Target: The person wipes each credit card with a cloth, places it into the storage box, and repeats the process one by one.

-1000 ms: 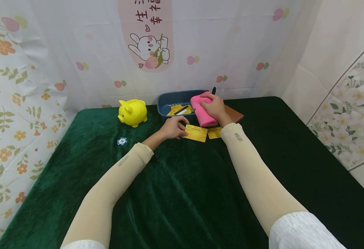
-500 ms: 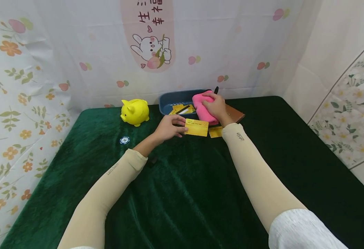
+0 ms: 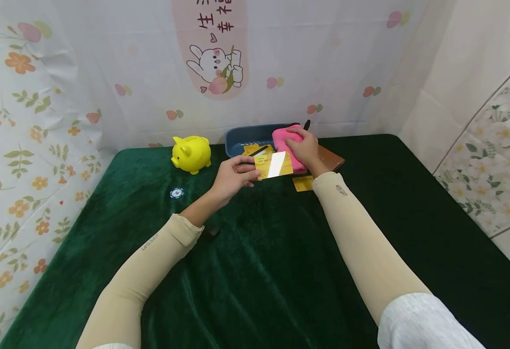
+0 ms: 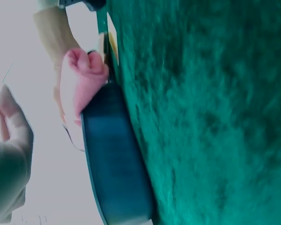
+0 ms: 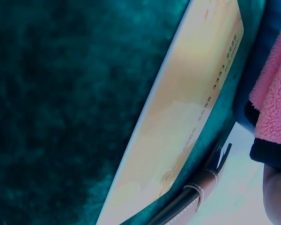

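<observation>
On the green velvet cover point(image 3: 237, 276), a round blue-and-white chip point(image 3: 176, 193) is seen at left, a flat yellow card point(image 3: 303, 183) at right. Between them, a second yellow card point(image 3: 273, 165) is pinched aloft by the left hand point(image 3: 232, 178). Beyond, a fluffy pink cloth point(image 3: 283, 137) is gripped by the right hand point(image 3: 306, 147) at the right end of a dark-blue oblong tray point(image 3: 235, 137), flanked by a yellow pig-shaped bank point(image 3: 192, 154) at left and a brown leather case point(image 3: 331, 159) at right.

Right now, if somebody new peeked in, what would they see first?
Probably the bright yellow piggy bank, standing on the green tablecloth left of the blue bin. Next might be the pink fleecy cloth that the right hand grips at the bin's right end. The left hand holds a shiny gold card between them.
</observation>
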Available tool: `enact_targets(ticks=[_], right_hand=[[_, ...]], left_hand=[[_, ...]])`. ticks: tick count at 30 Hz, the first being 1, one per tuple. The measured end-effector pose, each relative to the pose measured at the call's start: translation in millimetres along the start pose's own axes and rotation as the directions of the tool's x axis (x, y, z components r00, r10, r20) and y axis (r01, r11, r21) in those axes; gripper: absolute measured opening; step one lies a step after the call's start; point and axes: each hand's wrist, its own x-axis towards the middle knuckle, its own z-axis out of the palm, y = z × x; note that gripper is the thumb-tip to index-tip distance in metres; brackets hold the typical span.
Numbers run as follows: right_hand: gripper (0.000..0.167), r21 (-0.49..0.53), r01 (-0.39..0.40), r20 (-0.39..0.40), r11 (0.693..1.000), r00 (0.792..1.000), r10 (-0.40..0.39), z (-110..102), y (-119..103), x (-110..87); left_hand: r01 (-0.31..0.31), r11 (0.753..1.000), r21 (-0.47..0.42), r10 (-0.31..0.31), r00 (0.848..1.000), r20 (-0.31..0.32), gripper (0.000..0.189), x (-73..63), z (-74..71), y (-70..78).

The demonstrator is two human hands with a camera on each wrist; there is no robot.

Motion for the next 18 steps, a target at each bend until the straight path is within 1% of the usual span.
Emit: enact_targets(ticks=[3,6,12,15,18], right_hand=[[0.04,0.009,0.002,-0.001,1.0,1.0,-0.002,-3.2,-0.7,0.2],[0.04,0.026,0.017,0.01,1.0,1.0,-0.017,-1.6,0.1,0.2],[0.04,0.086,0.06,0.017,0.994,0.998,-0.062,-5.9,0.0,1.3],[0.04,0.093,0.067,0.021,0.993,0.997,-0.069,-9.7,-1.5,0.9],[0.04,0.099,0.072,0.024,0.992,0.997,-0.075,-13.2,-3.5,0.0]], left_hand=[[-0.055,0.998,-0.009,0.055,0.998,-0.017,0.035,-3.0,3.2,2.0],[-0.08,0.997,-0.021,0.079,0.996,-0.033,0.034,-6.4,0.6,1.9],[-0.054,0.996,-0.065,0.05,0.997,-0.061,0.034,-8.5,-2.7,4.7],[-0.039,0.997,-0.07,0.034,0.997,-0.073,0.034,-8.1,-4.8,5.8],[-0.04,0.996,-0.074,0.034,0.996,-0.083,0.034,-6.6,-7.2,7.0]])
